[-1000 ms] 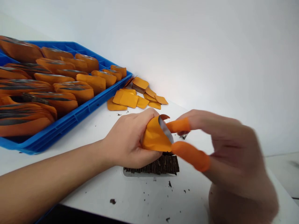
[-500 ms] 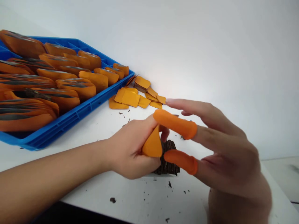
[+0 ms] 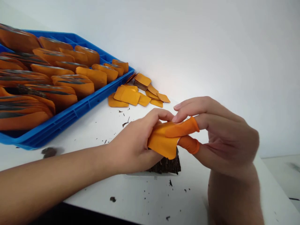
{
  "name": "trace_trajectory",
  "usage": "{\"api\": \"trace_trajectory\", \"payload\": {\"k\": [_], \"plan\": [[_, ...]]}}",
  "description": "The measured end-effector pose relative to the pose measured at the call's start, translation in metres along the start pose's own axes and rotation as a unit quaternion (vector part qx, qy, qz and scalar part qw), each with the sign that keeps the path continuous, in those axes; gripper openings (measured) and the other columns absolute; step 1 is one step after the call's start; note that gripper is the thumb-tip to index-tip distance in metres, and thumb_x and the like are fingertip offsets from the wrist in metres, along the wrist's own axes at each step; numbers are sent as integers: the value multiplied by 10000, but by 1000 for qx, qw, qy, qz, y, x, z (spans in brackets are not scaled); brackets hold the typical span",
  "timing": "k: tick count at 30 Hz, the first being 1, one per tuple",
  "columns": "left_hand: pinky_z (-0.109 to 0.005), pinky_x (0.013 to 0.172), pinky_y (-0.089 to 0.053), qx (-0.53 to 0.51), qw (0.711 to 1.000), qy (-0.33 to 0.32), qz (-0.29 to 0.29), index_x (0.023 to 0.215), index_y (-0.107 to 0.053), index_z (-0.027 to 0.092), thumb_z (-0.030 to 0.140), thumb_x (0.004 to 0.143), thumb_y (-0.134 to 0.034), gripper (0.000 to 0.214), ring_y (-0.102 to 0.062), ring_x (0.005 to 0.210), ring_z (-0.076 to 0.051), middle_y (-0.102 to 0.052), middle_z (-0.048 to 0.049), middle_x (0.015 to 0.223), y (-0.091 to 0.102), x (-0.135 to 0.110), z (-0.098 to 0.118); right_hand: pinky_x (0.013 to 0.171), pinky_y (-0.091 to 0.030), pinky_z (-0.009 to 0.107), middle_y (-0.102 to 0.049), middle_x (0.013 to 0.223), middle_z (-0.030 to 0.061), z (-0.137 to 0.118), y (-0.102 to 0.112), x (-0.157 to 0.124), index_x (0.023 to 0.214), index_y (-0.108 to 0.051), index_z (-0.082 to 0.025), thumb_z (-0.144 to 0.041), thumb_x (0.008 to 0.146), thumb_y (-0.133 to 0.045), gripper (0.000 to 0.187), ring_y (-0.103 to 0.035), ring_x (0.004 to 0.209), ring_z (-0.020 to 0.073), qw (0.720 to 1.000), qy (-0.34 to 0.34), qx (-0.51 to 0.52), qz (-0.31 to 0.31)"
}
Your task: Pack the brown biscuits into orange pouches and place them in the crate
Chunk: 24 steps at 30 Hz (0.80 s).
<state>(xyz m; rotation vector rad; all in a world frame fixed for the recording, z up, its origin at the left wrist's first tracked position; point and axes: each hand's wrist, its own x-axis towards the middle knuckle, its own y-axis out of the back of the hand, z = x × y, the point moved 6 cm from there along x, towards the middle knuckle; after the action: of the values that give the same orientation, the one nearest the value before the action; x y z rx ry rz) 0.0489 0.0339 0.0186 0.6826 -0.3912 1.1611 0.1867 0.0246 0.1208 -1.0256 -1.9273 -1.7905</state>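
Observation:
My left hand (image 3: 138,142) is closed round a small orange pouch (image 3: 164,145), which sticks out between its thumb and fingers. My right hand (image 3: 222,134) wears orange finger cots (image 3: 188,144) on thumb and index finger, and these pinch the pouch's right edge. Its other fingertips touch the left hand's index finger. The inside of the pouch cannot be seen. Directly below the hands lies a stack of dark brown, rough-edged strips (image 3: 167,165), partly covered by the left hand and the pouch.
At the left, a blue compartment tray (image 3: 91,100) holds many upright orange pouches (image 3: 91,76). Flat orange pouches (image 3: 130,97) lie loose by its right corner, near the white wall (image 3: 211,56). Dark crumbs (image 3: 112,199) dot the white table, and a blurred brown lump (image 3: 49,152) shows beside the tray.
The right hand's thumb and index finger, apart before, have closed on the pouch. More of the pouch now shows outside the left hand. A brown lump has appeared near the tray's front edge.

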Motion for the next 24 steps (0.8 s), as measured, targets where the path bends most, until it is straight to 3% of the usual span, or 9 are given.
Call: {"api": "trace_trajectory", "payload": {"k": [4, 10, 13, 19, 21, 24], "plan": [[-350, 960, -627, 64, 995, -34, 74, 1315, -559, 272, 212, 828, -772, 535, -734, 1159, -189, -723, -10, 1309, 8, 1, 8, 768, -653, 392, -739, 936, 29, 7, 1, -2, 829, -656, -222, -156, 844, -871, 226, -720, 873, 188, 1000, -8, 1, 15], [-488, 1095, -579, 104, 983, -106, 110, 1493, -398, 282, 301, 832, -823, 786, -659, 1312, -266, -634, -79, 1474, 1, -4, 12, 728, -637, 346, -709, 930, 24, 9, -6, -2, 801, -614, -227, -95, 818, -848, 270, -702, 884, 168, 999, -25, 16, 26], [-489, 990, -597, 104, 983, -87, 127, 1447, -416, 301, 315, 879, -796, 683, -695, 1173, -246, -668, -66, 1385, 1, -4, 7, 747, -634, 347, -709, 912, 21, 2, -15, -2, 787, -581, -216, -177, 854, -878, 306, -688, 847, 151, 999, -31, 19, 29], [-321, 631, -517, 114, 984, -48, 131, 1229, -443, 297, 315, 863, -718, 459, -661, 770, -143, -683, 36, 1003, 7, -2, 9, 607, -519, 320, -630, 746, -24, -3, -24, 1, 768, -537, -221, -286, 867, -914, 395, -595, 709, 126, 995, -78, 33, 45], [-289, 581, -486, 109, 987, -39, 115, 1177, -435, 297, 294, 853, -686, 409, -621, 669, -113, -660, 69, 910, 7, -2, 10, 595, -489, 323, -603, 719, -36, -2, -23, 1, 795, -570, -221, -289, 857, -922, 364, -561, 684, 119, 992, -102, 50, 49], [-274, 566, -479, 101, 990, -28, 97, 1156, -446, 304, 291, 834, -664, 389, -606, 622, -111, -628, 94, 797, 7, -2, 10, 650, -544, 368, -684, 838, -6, -6, -15, -1, 936, -689, -234, -310, 873, -891, 225, -607, 746, 153, 989, -115, 83, 51]]}}
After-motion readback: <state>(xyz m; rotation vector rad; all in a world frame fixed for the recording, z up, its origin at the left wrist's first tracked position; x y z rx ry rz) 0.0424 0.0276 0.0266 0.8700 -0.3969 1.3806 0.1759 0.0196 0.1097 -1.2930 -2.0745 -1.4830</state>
